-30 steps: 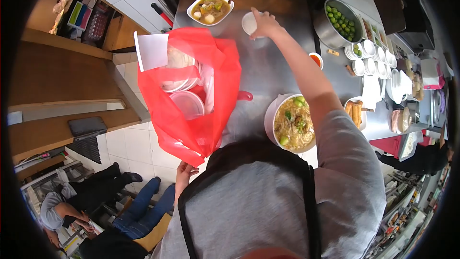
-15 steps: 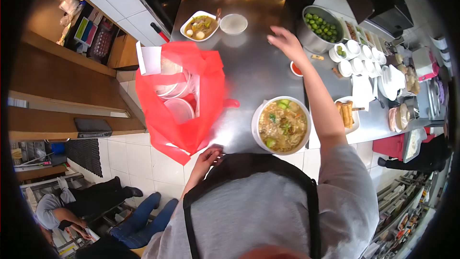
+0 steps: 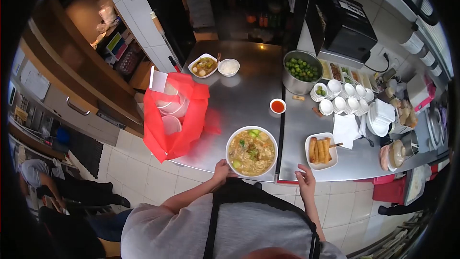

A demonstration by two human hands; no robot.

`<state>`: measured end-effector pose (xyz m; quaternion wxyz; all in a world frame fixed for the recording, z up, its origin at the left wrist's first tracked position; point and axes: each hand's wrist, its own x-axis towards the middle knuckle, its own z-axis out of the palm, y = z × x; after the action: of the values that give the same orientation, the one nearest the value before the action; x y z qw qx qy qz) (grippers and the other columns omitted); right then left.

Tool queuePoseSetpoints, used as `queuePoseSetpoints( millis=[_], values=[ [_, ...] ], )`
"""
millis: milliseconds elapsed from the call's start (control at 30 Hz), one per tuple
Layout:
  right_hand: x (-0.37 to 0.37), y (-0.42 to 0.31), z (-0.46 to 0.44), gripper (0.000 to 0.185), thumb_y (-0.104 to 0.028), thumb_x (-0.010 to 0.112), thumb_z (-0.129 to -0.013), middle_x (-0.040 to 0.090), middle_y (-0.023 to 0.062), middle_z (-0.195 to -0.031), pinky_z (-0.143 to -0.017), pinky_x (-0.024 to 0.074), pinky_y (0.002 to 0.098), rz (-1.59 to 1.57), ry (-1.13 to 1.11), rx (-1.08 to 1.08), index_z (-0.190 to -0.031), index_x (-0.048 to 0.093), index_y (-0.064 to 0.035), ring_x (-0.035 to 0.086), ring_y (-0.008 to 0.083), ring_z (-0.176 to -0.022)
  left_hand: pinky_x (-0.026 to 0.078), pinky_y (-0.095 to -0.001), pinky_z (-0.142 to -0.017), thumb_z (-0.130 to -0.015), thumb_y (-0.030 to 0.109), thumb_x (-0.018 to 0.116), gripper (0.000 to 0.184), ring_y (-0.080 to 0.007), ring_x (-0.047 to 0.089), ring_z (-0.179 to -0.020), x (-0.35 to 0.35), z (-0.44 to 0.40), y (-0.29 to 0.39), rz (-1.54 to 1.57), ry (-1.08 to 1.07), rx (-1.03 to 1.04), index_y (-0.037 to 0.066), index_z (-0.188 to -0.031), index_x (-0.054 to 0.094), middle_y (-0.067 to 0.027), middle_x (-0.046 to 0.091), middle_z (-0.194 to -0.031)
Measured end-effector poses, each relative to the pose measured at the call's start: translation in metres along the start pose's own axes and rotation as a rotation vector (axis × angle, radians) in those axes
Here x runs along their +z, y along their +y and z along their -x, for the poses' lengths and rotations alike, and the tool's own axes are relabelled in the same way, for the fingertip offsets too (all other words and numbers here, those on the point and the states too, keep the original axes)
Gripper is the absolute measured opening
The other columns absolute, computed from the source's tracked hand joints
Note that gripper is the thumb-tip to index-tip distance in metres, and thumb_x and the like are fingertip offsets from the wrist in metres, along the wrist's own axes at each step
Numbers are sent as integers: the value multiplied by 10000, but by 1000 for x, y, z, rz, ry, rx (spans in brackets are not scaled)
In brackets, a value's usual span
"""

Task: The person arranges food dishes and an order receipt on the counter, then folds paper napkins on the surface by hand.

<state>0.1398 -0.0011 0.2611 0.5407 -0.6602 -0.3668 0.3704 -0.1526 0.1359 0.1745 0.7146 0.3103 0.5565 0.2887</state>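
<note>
Soup bowl [image 3: 254, 174] on counter [image 3: 244, 103], at front edge; L grip [image 3: 220, 171] by its rim, can't tell if closed on it. R grip [image 3: 305, 178] half-spread, holding nothing, nr spring-roll plate [image 3: 334, 161].

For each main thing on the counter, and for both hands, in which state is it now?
Soup bowl: upright, uncovered, nearly full
Left hand: at the soup bowl's edge
Right hand: empty, fingers apart
Red bag: open, containers inside
Pot: uncovered, full of green fruits
Smaller soup: uncovered, in a dish
Rice: uncovered
Red sauce: uncovered
Fried rolls: plated side by side
White cups: stacked
</note>
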Motion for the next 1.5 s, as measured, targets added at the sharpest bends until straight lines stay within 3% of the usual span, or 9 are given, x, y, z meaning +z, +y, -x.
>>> queuePoseSetpoints(
  millis=[200, 433, 600, 800, 967, 1100, 1300, 1433, 1500],
  values=[
    [-65, 17, 9, 201, -32, 576, -811, 586, 102, -893, -660, 479, 266, 352, 192, -133, -1009, 591, -3, 580, 156, -739, 575, -421, -558, -813, -5, 417, 69, -302, 624, -684, 9, -14, 8, 196, 102, 39, -3, -858, 470, -165, 567, -790],
    [-106, 28, 33, 211, -63, 567, -827, 568, 99, -964, -675, 467, 305, 612, 514, -121, -1036, 583, -40, 570, 198, -776, 570, -394, -534, -886, 86, 430, 153, -295, 634, -739, 11, -66, 34, 281, 140, 152, -28, -985, 460, -172, 591, -886],
    [-115, 24, 63, 170, -68, 577, -818, 567, 114, -1040, -705, 468, 321, 692, 651, -67, -982, 612, -42, 580, 224, -857, 573, -408, -649, -865, 56, 400, 192, -305, 626, -807, 9, -110, 70, 244, 284, 130, -43, -1018, 459, -195, 575, -991],
    [-105, 4, 112, 166, -99, 620, -777, 562, 144, -1057, -788, 464, 364, 766, 868, -8, -939, 618, -61, 560, 332, -946, 491, -474, -863, -929, 134, 337, 339, -349, 526, -1056, -1, -180, 109, 270, 130, 163, -70, -1195, 388, -216, 485, -1183],
    [-88, -8, 163, 148, -96, 631, -764, 572, 130, -1036, -754, 478, 363, 841, 1008, 91, -907, 628, -57, 581, 317, -893, 526, -415, -829, -923, 150, 363, 337, -333, 522, -1053, -18, -231, 131, 311, 9, 226, -73, -1171, 410, -200, 483, -1181],
    [-84, -26, 182, 142, -101, 627, -779, 578, 127, -1015, -750, 482, 341, 774, 1035, 115, -910, 627, -45, 594, 277, -886, 529, -409, -834, -912, 122, 319, 344, -344, 512, -1059, 1, -228, 150, 327, 171, 229, -110, -1156, 395, -226, 473, -1170],
    [-93, -130, 163, 434, -209, 594, -839, 521, 133, -1169, -866, 442, 337, -379, 657, -94, -1207, 465, -18, 541, 205, -1015, 527, -424, -833, -817, 19, 298, 365, -343, 530, -1032, -13, -303, 154, 516, 295, 251, -140, -1134, 385, -200, 503, -1144],
    [-104, -220, 174, 868, -315, 722, -714, 410, 148, -1289, -913, 415, 382, -606, 64, -302, -1368, 216, -50, 463, 249, -1129, 476, -398, -848, -835, 60, 389, 331, -300, 539, -993, 19, -275, 144, 448, 469, 226, -83, -1131, 428, -168, 528, -1095],
    [-118, -238, 189, 847, -86, 665, -754, 345, 107, -1323, -912, 391, 371, -613, -282, -430, -1405, 127, -136, 409, 212, -1143, 473, -395, -847, -838, 68, 400, 333, -296, 537, -994, 41, -250, 134, 446, 471, 259, -72, -1139, 425, -164, 523, -1103]
  ],
)
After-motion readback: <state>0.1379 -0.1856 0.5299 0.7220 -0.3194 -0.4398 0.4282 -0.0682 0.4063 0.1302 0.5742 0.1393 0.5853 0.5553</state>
